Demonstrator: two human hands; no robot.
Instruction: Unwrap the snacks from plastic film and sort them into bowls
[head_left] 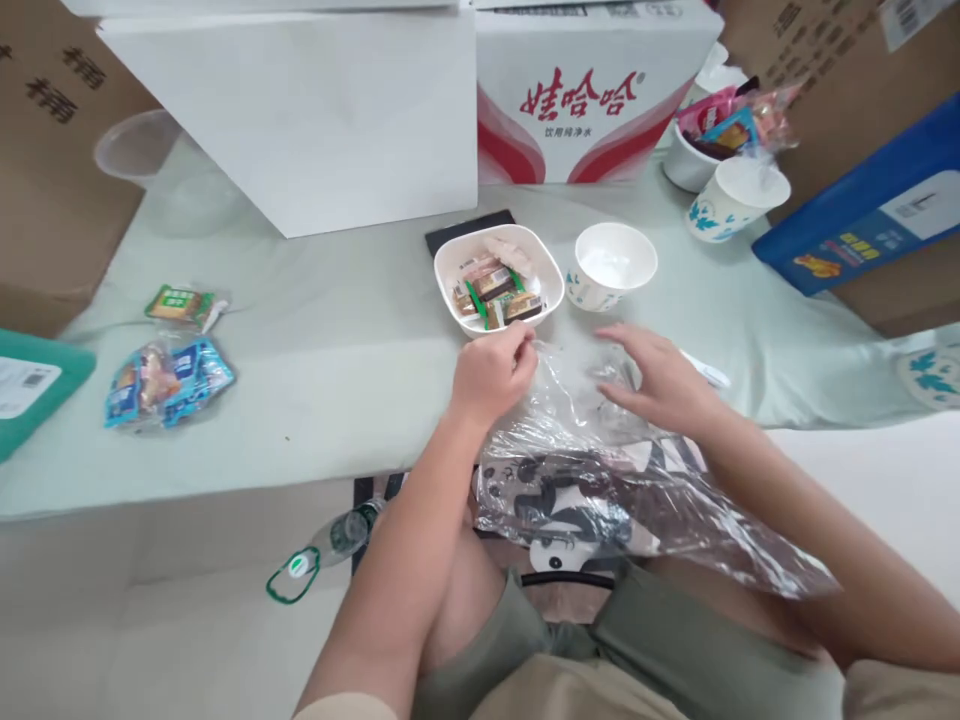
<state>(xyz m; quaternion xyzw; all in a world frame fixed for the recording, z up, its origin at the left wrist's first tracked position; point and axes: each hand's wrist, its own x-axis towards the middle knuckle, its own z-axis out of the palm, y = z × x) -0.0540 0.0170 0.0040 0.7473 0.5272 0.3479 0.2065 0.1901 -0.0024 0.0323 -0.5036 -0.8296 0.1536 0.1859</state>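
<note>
A clear plastic bag (570, 430) lies over the table's front edge and hangs down across my lap. My left hand (493, 372) is closed, with the bag's upper left edge pinched in its fingers. Thumb and fingers apart, my right hand (664, 380) hovers by the bag's upper right part and grips nothing. Just beyond my left hand stands a white square bowl (444, 262) with several small wrapped snacks (495, 285) in it. To its right is a white paper cup (611, 265) with a blue leaf print.
Wrapped snacks (169, 385) lie at the left. White cartons (592, 110) line the back. At right are a snack-filled bowl (684, 170), another paper cup (735, 205) and a blue box (862, 215). A large bottle (341, 540) is below the table.
</note>
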